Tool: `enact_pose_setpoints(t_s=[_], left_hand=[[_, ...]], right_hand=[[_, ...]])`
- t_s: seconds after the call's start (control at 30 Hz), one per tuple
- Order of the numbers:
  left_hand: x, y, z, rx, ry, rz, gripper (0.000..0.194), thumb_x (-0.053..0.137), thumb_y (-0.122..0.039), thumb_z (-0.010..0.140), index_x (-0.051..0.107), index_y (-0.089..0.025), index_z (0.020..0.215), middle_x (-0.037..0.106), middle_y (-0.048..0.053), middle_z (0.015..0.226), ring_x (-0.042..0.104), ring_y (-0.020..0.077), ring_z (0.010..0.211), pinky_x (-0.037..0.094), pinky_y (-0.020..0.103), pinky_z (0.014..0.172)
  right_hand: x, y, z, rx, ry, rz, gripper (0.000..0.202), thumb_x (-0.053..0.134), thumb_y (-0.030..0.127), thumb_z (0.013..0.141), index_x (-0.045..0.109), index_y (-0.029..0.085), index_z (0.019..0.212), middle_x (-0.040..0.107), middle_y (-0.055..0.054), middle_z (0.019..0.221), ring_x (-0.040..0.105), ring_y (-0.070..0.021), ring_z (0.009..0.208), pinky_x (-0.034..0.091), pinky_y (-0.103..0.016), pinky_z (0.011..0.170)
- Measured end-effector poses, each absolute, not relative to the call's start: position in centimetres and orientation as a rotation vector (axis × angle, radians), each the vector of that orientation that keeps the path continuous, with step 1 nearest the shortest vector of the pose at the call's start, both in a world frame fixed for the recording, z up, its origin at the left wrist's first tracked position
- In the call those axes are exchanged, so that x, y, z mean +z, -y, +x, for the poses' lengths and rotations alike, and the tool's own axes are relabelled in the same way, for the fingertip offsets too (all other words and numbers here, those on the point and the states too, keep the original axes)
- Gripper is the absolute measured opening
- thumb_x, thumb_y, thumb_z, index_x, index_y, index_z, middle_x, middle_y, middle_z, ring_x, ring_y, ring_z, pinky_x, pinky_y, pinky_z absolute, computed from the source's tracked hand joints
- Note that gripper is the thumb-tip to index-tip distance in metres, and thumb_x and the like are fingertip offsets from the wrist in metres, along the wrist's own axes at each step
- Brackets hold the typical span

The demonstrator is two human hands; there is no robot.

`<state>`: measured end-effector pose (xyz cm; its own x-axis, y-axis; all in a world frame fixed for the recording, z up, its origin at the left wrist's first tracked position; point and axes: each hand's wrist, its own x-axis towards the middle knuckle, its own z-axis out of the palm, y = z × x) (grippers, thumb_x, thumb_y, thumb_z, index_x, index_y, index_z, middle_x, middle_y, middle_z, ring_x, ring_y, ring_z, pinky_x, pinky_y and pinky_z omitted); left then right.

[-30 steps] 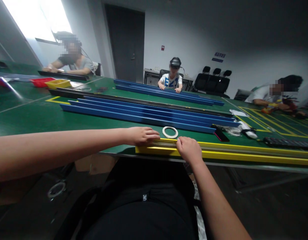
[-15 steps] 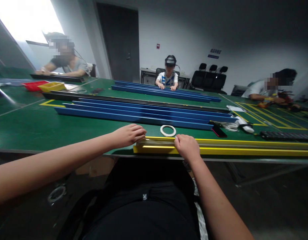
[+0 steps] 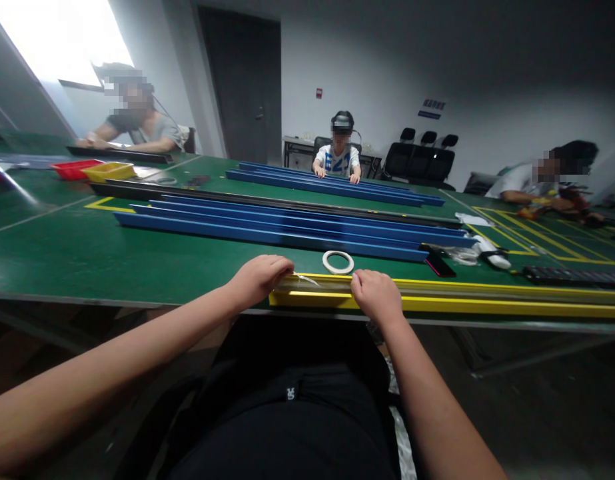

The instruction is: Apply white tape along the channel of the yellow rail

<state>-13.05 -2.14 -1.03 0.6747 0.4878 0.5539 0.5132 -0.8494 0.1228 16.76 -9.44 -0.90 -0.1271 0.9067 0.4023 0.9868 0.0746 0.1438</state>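
A long yellow channel (image 3: 312, 300) lies along the near edge of the green table, running off to the right. At its left end, my left hand (image 3: 262, 280) is closed in a pinch, and a thin whitish strip (image 3: 307, 279) runs from its fingertips down into the channel. My right hand (image 3: 380, 293) is closed over the channel further right, fingers curled at its far edge; their tips are hidden. Just behind the channel, between my hands, a white roll of tape (image 3: 338, 253) lies flat.
Blue channels (image 3: 267, 235) and a black rail (image 3: 212, 197) lie across the table (image 3: 62, 257). A phone (image 3: 441, 265) is right of them. Red (image 3: 77, 171) and yellow (image 3: 108, 173) trays stand left. People sit at the far side, left and right.
My left hand has turned and its fingers have drawn together at the channel's end; the whitish strip now shows more clearly, lifted. My right hand stays in place on the channel.
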Motion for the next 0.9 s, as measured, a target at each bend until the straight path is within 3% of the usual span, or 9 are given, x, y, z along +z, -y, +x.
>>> enact_pose_setpoints(t_s=[0.2,0.43,0.67,0.9], left_hand=[[-1.4,2.9,-12.7,-1.031,0.961,-2.908,0.03,0.044,-0.026,0.094,0.059,-0.024,0.121,0.066,0.004,0.097,0.061,0.0147,0.085,0.045,0.026,0.074],[-0.4,3.1,-11.3,-0.804,1.234,-2.894,0.024,0.045,-0.03,0.093,0.067,-0.02,0.09,0.068,0.006,0.088,0.062,0.0176,0.083,0.044,0.028,0.075],[0.7,4.3,-9.4,-0.794,1.567,-2.896,0.026,0.036,-0.039,0.095,0.055,-0.022,0.101,0.068,0.006,0.087,0.063,0.0194,0.078,0.043,0.029,0.069],[0.5,3.9,-8.5,-1.169,1.482,-3.11,0.021,0.042,-0.038,0.092,0.056,-0.022,0.09,0.069,0.002,0.087,0.062,0.0183,0.081,0.045,0.03,0.074]], right_hand=[[-0.7,9.5,16.7,-0.537,2.145,-1.939,0.04,0.03,0.035,0.097,0.062,0.02,0.078,0.067,-0.005,0.079,0.057,-0.0168,0.074,0.025,-0.03,0.067],[-0.6,9.5,16.6,-0.528,2.15,-1.941,0.04,0.03,0.036,0.097,0.062,0.02,0.078,0.067,-0.005,0.079,0.057,-0.017,0.075,0.026,-0.03,0.068],[-0.5,9.6,16.6,-0.517,2.15,-1.95,0.04,0.03,0.035,0.097,0.063,0.019,0.079,0.068,-0.006,0.08,0.057,-0.0166,0.075,0.027,-0.029,0.068],[-0.4,9.7,16.5,-0.513,2.146,-1.952,0.039,0.032,0.035,0.096,0.063,0.019,0.078,0.068,-0.006,0.079,0.058,-0.017,0.076,0.028,-0.03,0.069]])
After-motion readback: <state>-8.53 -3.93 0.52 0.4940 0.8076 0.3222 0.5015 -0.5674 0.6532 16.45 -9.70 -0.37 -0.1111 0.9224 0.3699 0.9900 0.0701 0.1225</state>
